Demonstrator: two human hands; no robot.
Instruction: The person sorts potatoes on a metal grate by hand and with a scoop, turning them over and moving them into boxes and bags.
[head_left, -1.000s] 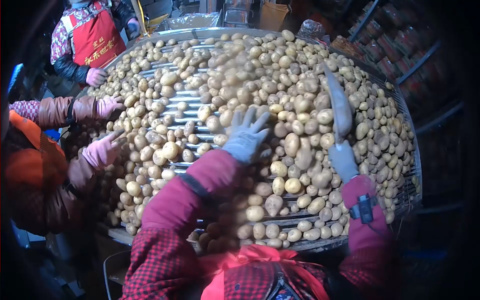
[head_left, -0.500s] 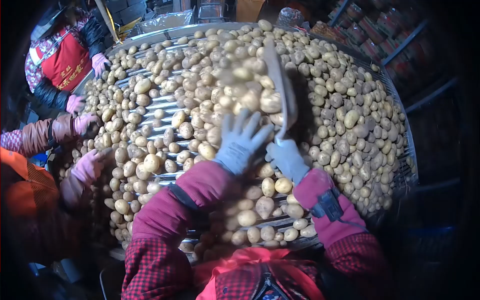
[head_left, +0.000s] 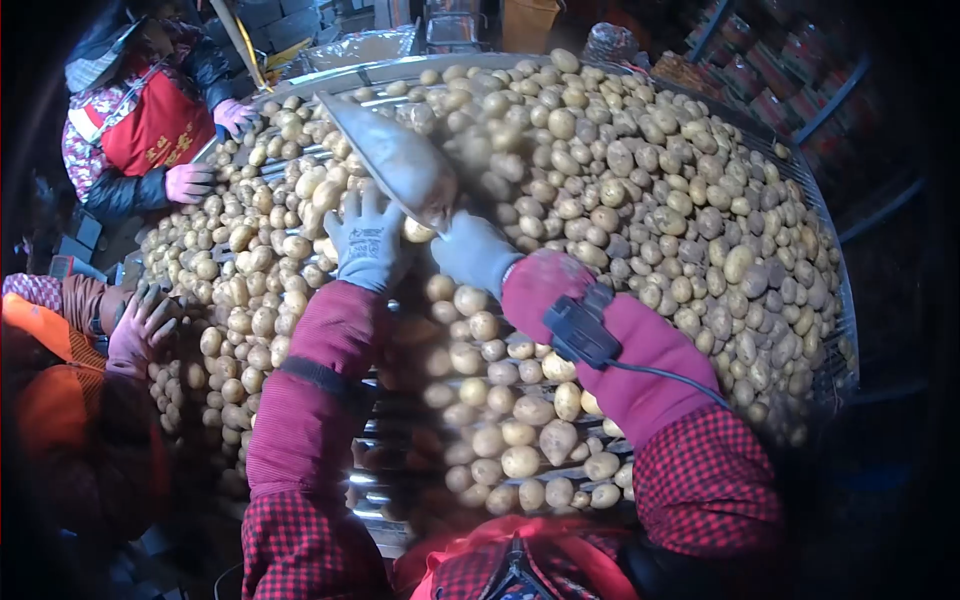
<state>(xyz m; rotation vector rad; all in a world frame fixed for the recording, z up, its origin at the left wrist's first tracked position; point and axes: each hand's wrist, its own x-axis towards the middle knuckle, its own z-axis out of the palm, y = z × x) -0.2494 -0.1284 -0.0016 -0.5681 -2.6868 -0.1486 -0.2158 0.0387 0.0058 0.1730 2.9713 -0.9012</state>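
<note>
My right hand (head_left: 475,252), in a grey glove, is wrapped round the handle end of a metal scoop (head_left: 398,158). The scoop is tipped on its side, its blade pointing to the far left over the potatoes (head_left: 640,185). Just left of the scoop, my left hand (head_left: 366,244), also gloved in grey, lies with fingers spread against potatoes beside the blade. Nothing is gripped in it. Below my hands, more potatoes (head_left: 520,461) rest on the metal bars (head_left: 375,500) of the sorting table.
A person in a red apron (head_left: 150,125) stands at the far left, pink-gloved hands at the table edge. Nearer, a person in an orange vest (head_left: 50,350) has a pink-gloved hand (head_left: 142,325) by the potatoes. Filled sacks (head_left: 770,65) are stacked on a rack at the back right.
The scoop has swung left from the middle with my right hand, pushing potatoes leftward. My left hand has moved left too. The nearer person's hands have drawn back from the potatoes.
</note>
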